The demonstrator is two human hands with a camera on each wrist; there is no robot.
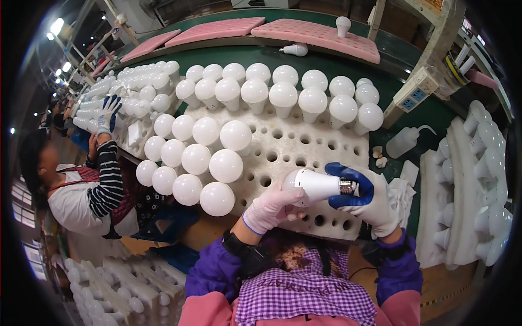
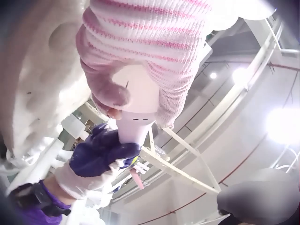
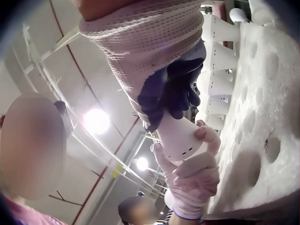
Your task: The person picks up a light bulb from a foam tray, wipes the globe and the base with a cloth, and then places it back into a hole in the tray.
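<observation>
A white bulb lies sideways above the foam board, its metal screw end toward the right. My left hand, in a pink-striped glove, grips the bulb's round end; the left wrist view shows its fingers around the bulb. My right hand, in a white glove with blue coating, curls its thumb and fingers round the screw end. From the right wrist view, the blue-coated fingers hold the narrow end of the bulb, partly hiding it.
Rows of upright bulbs fill the board's left and back. Pink foam trays lie at the far edge. A squeeze bottle, a socket box and foam racks of bulbs are at right. Another person works at left.
</observation>
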